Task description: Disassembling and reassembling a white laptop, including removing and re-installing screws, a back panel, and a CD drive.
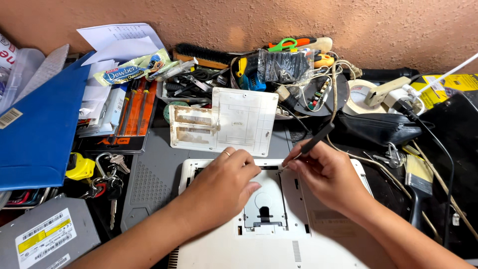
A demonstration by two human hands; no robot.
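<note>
The left hand [226, 182] lies flat and loosely curled on the upturned white laptop [279, 239], holding nothing, while the right hand [326, 174] pinches a thin black tool [314, 141] with its tip at the rear edge of the open bay [266, 211]. The laptop sits on a grey mat [149, 179] at the near edge of a crowded bench. Its white cover [234, 122] is already off and lies just behind, leaning on the clutter, and the bay looks empty, so the opening-up appears done and the inner work is still in hand.

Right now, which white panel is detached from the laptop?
The white panel lying loose on the grey mat, beyond the hands; the laptop base sits under them.
</note>
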